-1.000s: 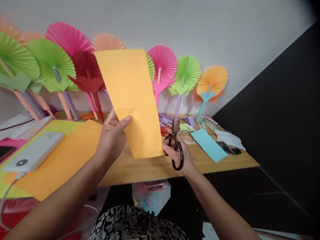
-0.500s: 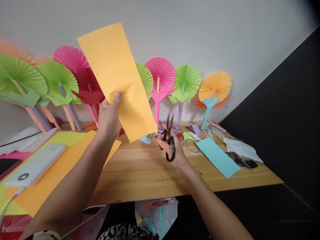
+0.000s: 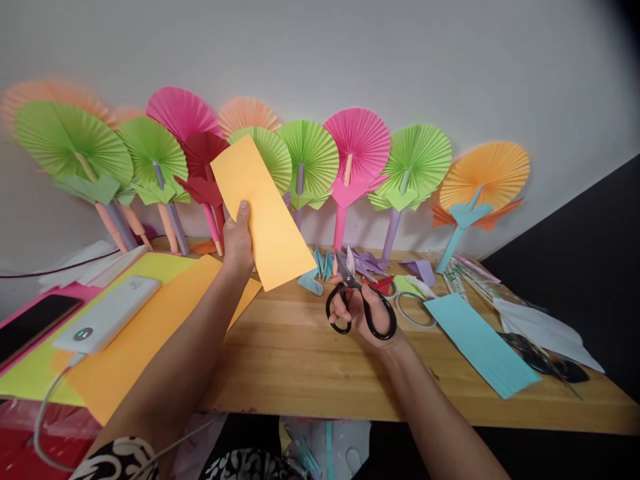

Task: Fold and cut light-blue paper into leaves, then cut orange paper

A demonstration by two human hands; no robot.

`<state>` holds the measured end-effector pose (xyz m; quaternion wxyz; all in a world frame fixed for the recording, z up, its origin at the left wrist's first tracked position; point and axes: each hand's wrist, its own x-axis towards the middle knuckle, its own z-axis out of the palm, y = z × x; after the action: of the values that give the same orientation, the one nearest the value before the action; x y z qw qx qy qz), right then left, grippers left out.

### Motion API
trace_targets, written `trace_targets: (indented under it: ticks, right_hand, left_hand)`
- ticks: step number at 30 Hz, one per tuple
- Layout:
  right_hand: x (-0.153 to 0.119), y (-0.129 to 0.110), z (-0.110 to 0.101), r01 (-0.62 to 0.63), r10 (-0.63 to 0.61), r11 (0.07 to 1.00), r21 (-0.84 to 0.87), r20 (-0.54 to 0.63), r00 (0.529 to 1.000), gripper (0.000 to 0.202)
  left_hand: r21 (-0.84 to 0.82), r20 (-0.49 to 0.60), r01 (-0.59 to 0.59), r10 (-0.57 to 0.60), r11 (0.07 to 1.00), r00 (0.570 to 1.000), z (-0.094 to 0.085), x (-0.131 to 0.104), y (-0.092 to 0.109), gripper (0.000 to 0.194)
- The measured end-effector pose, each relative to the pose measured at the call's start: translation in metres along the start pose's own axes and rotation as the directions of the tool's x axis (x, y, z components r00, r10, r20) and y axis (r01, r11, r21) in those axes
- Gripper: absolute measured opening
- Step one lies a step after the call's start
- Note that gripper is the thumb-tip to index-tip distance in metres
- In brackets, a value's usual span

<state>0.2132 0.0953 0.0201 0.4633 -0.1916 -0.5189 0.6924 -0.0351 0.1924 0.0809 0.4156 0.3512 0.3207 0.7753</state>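
My left hand grips a yellow-orange paper rectangle by its left edge, thumb on the near face and the other fingers hidden behind it. The sheet is held up and tilted over the wooden table. In my right hand is a pair of black-handled scissors, with fingers through the loops and the blades pointing up and left. The blade tips are close to the sheet's lower right corner, apart from it. Blue folded paper pieces lie behind, between sheet and scissors.
Pleated paper fans, among them a pink one and an orange one, lean along the wall. Right of my hand lie a tape roll and blue paper. A power bank and a phone rest on coloured sheets at left.
The paper in my left hand has come down and a little right. The scissors have shifted down, their handles spread wider. My view has turned left.
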Motion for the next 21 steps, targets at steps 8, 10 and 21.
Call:
trace_targets:
  ticks: [8,10,21]
  right_hand:
    - [-0.015,0.013,0.002,-0.042,0.058,0.991,-0.129,0.116,0.992,0.050]
    - [-0.015,0.015,0.001,-0.034,0.050,0.992,-0.123,0.135,0.990,0.049]
    - [-0.014,0.012,0.004,-0.025,0.046,0.992,-0.125,0.170,0.984,0.049]
  left_hand:
    - [-0.012,0.022,-0.019,0.019,1.000,1.000,-0.005,-0.002,-0.004,0.056]
    - [-0.034,0.017,-0.016,0.017,0.999,1.000,-0.003,-0.004,-0.004,0.053]
    - [-0.022,0.020,-0.002,0.003,1.000,1.000,0.000,-0.007,-0.006,0.053]
